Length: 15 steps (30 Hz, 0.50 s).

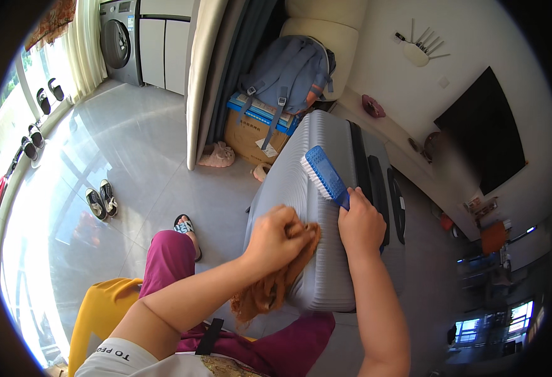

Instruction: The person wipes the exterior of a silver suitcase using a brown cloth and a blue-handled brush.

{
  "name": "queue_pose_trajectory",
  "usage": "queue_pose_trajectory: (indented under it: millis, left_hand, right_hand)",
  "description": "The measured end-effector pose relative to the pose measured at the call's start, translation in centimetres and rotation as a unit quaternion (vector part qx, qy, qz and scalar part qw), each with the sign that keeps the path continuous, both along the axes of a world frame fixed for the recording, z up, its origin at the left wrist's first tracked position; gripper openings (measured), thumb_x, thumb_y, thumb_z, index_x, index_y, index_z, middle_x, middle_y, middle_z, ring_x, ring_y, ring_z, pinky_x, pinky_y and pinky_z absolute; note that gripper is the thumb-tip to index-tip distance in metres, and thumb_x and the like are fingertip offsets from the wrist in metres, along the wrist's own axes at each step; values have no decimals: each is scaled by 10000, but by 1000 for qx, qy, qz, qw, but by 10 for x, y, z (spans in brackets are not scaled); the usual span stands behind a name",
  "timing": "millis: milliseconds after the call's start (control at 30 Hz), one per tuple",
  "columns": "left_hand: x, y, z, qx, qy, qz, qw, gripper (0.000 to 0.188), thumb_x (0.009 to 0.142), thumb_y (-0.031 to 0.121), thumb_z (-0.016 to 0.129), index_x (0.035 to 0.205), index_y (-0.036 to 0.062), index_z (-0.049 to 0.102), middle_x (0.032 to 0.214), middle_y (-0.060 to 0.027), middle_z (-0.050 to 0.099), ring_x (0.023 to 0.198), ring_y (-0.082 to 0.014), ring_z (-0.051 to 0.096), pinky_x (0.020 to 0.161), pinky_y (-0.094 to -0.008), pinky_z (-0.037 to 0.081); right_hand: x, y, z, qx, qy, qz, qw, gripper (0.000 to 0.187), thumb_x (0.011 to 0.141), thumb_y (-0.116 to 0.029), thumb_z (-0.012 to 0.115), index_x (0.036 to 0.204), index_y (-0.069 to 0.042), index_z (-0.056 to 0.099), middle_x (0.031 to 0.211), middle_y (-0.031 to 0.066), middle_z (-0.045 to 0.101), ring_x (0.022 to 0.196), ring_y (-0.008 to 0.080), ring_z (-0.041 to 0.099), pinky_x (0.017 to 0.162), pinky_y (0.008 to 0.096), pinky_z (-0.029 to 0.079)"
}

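Observation:
A grey ribbed hard-shell suitcase (326, 163) lies in front of me, its near end over my lap. My left hand (279, 239) is closed on an orange-brown cloth (276, 283), pressing it on the suitcase's near left side; the cloth hangs down off the edge. My right hand (361, 223) grips the handle of a blue scrub brush (323, 173), whose white bristles rest against the suitcase's ribbed surface.
A blue-grey backpack (288, 72) sits on a cardboard box (251, 132) beyond the suitcase, next to a cream sofa. Pink slippers (216, 154) and a pair of sneakers (100, 200) lie on the grey tiled floor. A dark screen (486, 129) hangs on the right wall.

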State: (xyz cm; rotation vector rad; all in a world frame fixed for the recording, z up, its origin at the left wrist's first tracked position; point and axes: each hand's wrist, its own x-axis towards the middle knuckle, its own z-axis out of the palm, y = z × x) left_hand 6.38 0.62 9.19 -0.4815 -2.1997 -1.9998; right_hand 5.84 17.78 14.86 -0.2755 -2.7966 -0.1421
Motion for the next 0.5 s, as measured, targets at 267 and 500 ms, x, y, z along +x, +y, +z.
queue_pose_trajectory:
  millis: [267, 500]
  left_hand:
    - [-69, 19, -3, -21, -92, 80, 992, 291, 722, 200, 765, 692, 17, 541, 694, -142, 597, 671, -323, 599, 631, -408, 476]
    - [37, -10, -12, 41, 0, -51, 998, 324, 730, 148, 781, 645, 23, 494, 651, -117, 519, 591, -248, 523, 580, -371, 439]
  right_hand:
    - [-20, -13, 10, -11, -21, -65, 998, 332, 837, -199, 658, 1146, -79, 641, 1259, 98, 621, 968, 314, 676, 811, 406, 558]
    - [-7, -1, 2, 6, -2, -26, 1000, 315, 837, -193, 651, 1128, -73, 649, 1235, 102, 635, 970, 296, 679, 801, 394, 564]
